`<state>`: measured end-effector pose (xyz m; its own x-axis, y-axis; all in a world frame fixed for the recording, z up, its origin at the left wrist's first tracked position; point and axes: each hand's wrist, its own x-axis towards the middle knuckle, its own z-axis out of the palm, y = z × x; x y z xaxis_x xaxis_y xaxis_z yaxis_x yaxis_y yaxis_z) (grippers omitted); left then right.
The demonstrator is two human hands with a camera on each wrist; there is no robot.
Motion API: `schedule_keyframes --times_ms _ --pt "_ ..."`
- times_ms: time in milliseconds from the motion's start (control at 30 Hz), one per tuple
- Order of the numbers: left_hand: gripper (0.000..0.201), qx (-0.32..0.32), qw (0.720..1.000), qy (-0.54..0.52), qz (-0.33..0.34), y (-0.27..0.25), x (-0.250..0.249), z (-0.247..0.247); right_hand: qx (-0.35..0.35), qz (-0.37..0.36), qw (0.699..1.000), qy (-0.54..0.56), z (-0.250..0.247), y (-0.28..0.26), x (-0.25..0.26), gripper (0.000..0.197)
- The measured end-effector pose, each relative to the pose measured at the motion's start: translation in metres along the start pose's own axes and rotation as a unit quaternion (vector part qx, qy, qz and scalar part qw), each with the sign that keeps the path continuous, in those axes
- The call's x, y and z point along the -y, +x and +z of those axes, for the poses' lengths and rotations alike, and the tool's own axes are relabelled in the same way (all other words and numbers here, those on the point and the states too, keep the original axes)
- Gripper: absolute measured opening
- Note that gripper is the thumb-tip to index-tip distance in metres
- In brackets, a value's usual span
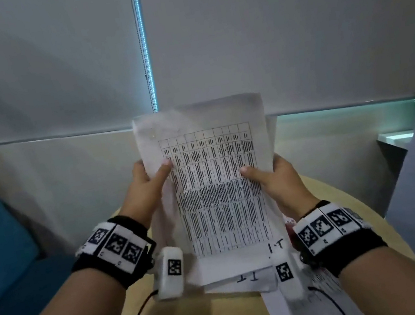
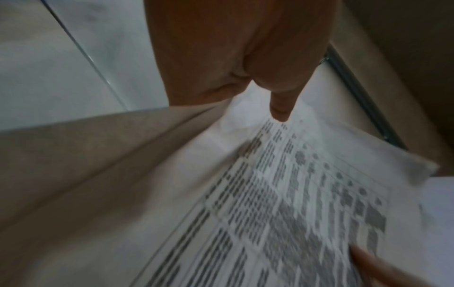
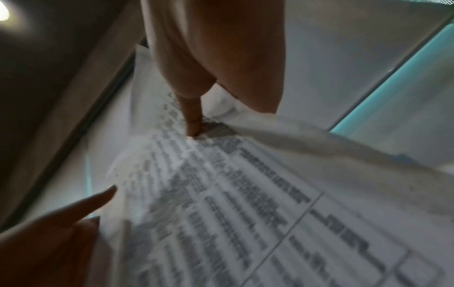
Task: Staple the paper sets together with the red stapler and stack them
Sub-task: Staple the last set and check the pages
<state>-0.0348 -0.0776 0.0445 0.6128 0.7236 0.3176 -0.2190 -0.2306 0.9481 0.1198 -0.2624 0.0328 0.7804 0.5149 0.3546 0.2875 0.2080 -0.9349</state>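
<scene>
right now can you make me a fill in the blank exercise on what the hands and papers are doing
1. The paper set is held up by ____ hands.
2. The left hand grips the set's ____ edge, and the right hand grips the opposite one.
3. The top sheet is printed with a ____ of small text.
4. More papers lie below on the round ____.

Missing words: both; left; table; table
</scene>
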Motion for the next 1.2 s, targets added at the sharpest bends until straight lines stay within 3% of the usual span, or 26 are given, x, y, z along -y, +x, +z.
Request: schedule_keyframes --times_ms 67,167,233,367,500,600,767,833,900,967,1033,1133,1200 --pt "0.034 -0.037 0.998 -0.005 0.057 -0.001 -0.008 0.007 -0.036 -0.034 0.999 -0.010 0.007 0.004 0.008 0.043" --pt "0.029 -0.069 0.991 -0.014 0.118 0.002 -0.015 0.010 -0.059 -0.085 0.994 -0.042 0.013 0.004 0.013 0.039" --pt "0.037 -0.063 0.993 0.001 0.104 0.001 -0.010 0.012 -0.049 -0.098 0.991 -0.080 0.015 -0.002 0.007 0.042" --pt "0.055 -0.028 0.998 0.063 0.010 -0.008 0.014 0.018 -0.025 -0.076 0.990 -0.118 0.023 -0.014 -0.018 0.025" --pt "0.053 -0.093 0.993 0.039 0.058 0.000 0.013 0.014 -0.059 -0.087 0.989 -0.102 0.028 -0.003 -0.017 0.025" --pt "0.062 -0.065 0.997 0.033 0.040 -0.003 0.020 0.015 -0.030 -0.049 0.994 -0.096 0.028 -0.003 -0.019 0.033" --pt "0.046 -0.047 0.997 0.058 0.017 -0.001 0.035 0.010 -0.026 -0.029 0.989 -0.139 0.020 -0.007 -0.037 0.017" --pt "0.041 -0.029 0.995 0.092 0.021 0.001 0.033 0.009 -0.013 -0.006 0.987 -0.159 0.018 -0.007 -0.036 0.023" --pt "0.034 -0.053 0.986 0.139 0.073 0.006 0.025 0.007 -0.019 -0.021 0.987 -0.160 0.015 -0.003 -0.030 0.039" --pt "0.026 -0.085 0.963 0.219 0.133 0.011 0.009 0.005 -0.100 -0.121 0.969 -0.193 0.011 0.004 -0.018 0.067" --pt "0.017 -0.090 0.940 0.264 0.196 0.016 -0.009 0.004 -0.171 -0.241 0.918 -0.264 0.006 0.014 0.001 0.086" --pt "0.018 -0.035 0.918 0.304 0.252 0.015 -0.028 0.009 -0.134 -0.282 0.868 -0.387 0.009 0.018 0.034 0.095" --pt "0.019 0.008 0.917 0.309 0.253 0.012 -0.033 0.014 -0.071 -0.243 0.878 -0.405 0.014 0.020 0.042 0.080"
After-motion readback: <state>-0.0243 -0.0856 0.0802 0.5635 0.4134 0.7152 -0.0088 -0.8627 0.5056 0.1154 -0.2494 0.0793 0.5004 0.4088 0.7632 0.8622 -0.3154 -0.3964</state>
